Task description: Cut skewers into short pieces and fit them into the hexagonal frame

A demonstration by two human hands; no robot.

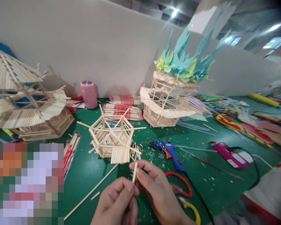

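Between the fingertips of my left hand (pixel 119 198) and my right hand (pixel 154 187) a short, pale wooden stick (pixel 135 172) stands nearly upright. Both hands are closed on it, the left at its lower end, the right along its side. Just beyond them sits a small six-sided stick frame (pixel 120 155), with beams crossing on top and a patch of short slats sloping on its near side. A long wooden stick (pixel 91 191) and a cut piece (pixel 95 196) lie left of my hands. To the right rests a blue glue gun (pixel 164 145).
Scissors with red and yellow handles (pixel 189 187) lie by my right wrist. Taller stick pavilions stand left (pixel 35 115) and back right (pixel 162 120). Packs of sticks (pixel 121 111), a pink flask (pixel 89 95) and a magenta device with cables (pixel 231 155) share the green table.
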